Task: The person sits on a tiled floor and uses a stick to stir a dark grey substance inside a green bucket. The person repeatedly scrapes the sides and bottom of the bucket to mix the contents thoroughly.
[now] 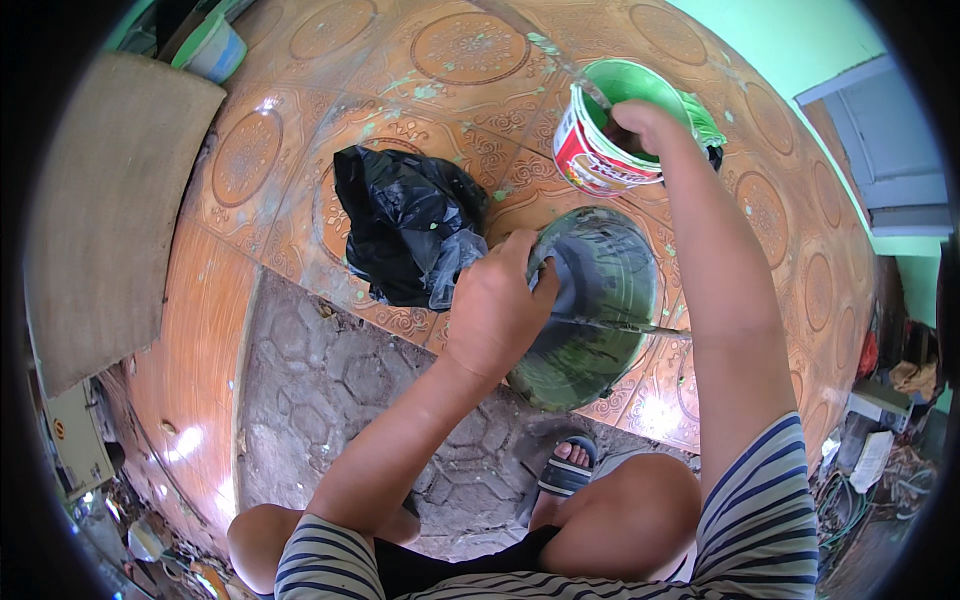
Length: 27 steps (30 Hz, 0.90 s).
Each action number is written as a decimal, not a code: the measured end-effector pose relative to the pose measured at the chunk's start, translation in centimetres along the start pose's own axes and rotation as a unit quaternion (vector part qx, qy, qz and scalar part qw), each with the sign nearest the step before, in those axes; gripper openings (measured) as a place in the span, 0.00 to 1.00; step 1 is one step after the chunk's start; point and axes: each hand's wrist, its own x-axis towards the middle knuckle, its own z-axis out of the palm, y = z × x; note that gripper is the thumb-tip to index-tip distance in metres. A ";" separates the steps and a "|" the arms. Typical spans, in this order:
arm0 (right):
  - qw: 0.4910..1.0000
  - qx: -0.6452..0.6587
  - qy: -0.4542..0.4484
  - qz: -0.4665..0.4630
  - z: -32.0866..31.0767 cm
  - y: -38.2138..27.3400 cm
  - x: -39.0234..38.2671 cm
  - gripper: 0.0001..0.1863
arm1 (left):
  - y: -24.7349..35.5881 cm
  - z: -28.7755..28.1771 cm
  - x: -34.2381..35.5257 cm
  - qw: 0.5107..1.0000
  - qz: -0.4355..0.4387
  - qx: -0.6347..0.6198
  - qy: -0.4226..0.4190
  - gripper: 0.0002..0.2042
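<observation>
My left hand (502, 305) grips the rim of a dark, paint-stained bucket (600, 350), which is tilted so that its mouth faces partly up. A thin handle or stick (650, 329) crosses this bucket. My right hand (645, 127) reaches into a white paint pail (600, 170) with a red label and green paint on its inside. Its fingers are down in the pail, mostly hidden, and I cannot see what they hold. A long stick (565, 62) leans over the pail's rim. Beside my left hand lies a crumpled black plastic bag (400, 215).
Orange patterned tiles (470, 48) carry green paint flecks. Nearer me is grey hexagon paving (320, 390), where my sandalled foot (567, 466) rests. A brown board (125, 200) stands at left, a small pail (212, 50) behind it. Clutter (880, 430) lies at right.
</observation>
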 end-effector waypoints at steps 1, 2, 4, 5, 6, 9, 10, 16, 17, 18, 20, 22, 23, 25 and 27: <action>0.999 -0.030 0.005 0.010 -0.3 0.1 0.9 0.17 | -0.1 0.0 0.0 1.000 -0.001 0.002 0.003 0.13; 0.998 -0.060 0.011 0.021 -0.4 0.3 1.8 0.19 | -0.2 0.0 -0.1 1.000 -0.002 0.004 0.006 0.13; 0.987 -0.148 0.054 0.034 0.1 0.4 3.0 0.27 | -0.2 -0.2 -0.2 1.000 -0.015 0.004 0.009 0.13; 0.983 -0.173 0.055 0.038 0.3 0.6 3.5 0.28 | -0.2 -0.3 -0.2 1.000 -0.021 0.005 0.010 0.13; 0.978 -0.197 0.052 0.040 1.0 1.0 4.2 0.29 | -0.4 -0.4 -0.4 0.999 -0.024 0.008 0.019 0.12; 0.979 -0.196 0.055 0.034 -1.0 2.6 6.6 0.28 | 0.0 0.2 -0.2 0.999 -0.009 -0.006 0.034 0.12; 0.976 -0.200 0.074 0.030 -1.7 3.0 6.9 0.26 | 0.3 0.3 -0.1 0.999 -0.004 -0.008 0.034 0.12; 0.961 0.216 -0.166 0.052 -1.4 0.9 1.5 0.07 | -0.6 -0.6 -0.5 0.999 -0.005 0.031 0.028 0.13; 0.953 0.235 -0.188 0.026 -3.4 0.7 0.6 0.07 | -0.3 -0.2 -0.2 0.999 0.011 0.017 0.031 0.13; 0.947 0.250 -0.202 0.011 -4.3 0.5 -0.5 0.07 | -0.3 -0.1 0.0 0.999 0.013 0.016 0.031 0.13; 0.932 0.275 -0.236 -0.014 -4.2 -0.4 -3.5 0.08 | -0.6 -0.1 -0.1 0.999 0.008 0.015 0.030 0.14; 0.939 0.283 -0.194 -0.032 -2.8 -1.0 -6.9 0.10 | -1.2 -0.4 -0.4 0.998 0.021 0.018 0.052 0.13; 0.933 0.295 -0.203 -0.039 -3.2 -0.7 -8.0 0.10 | -1.2 -0.3 -0.2 0.998 0.028 0.017 0.055 0.13; 0.929 0.302 -0.211 -0.041 -3.6 -0.4 -10.7 0.10 | -0.8 -0.1 0.1 0.998 0.019 0.029 0.044 0.14; 0.941 0.267 -0.204 -0.046 -2.2 -0.2 -14.2 0.10 | -1.1 0.2 -0.4 0.998 0.006 0.032 0.046 0.14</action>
